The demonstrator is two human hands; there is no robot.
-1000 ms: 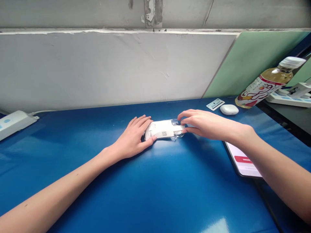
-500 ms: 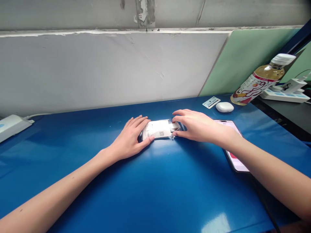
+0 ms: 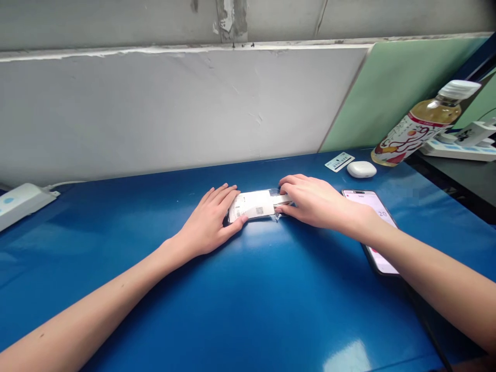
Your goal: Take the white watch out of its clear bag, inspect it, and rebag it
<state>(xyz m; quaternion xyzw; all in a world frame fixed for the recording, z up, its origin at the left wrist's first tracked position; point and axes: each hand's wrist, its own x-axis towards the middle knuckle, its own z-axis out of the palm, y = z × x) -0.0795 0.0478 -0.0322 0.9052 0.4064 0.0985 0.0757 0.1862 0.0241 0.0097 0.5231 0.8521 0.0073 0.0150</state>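
A small clear plastic packet (image 3: 253, 204) with a white printed label lies on the blue table (image 3: 248, 289). My left hand (image 3: 212, 219) grips its left end, thumb along the near edge and fingers at the far edge. At the packet's right end, my right hand (image 3: 310, 201) pinches a pale flat strip (image 3: 281, 199) that sticks out from it. The fingers partly cover that strip, so what it belongs to cannot be made out. Under my right forearm lies a phone (image 3: 362, 199) with a lit screen.
Behind the right hand are a card (image 3: 340, 162), a white earbud case (image 3: 361, 169) and a drink bottle (image 3: 420, 129). A power strip (image 3: 461, 150) with plugged-in chargers stands at the far right. Another white power strip (image 3: 25, 205) sits at the left edge. A wall (image 3: 174, 113) borders the table's back.
My right hand has shifted slightly right, away from the packet, and more closed fingers now pinch the pale strip. My left hand stays on the packet.
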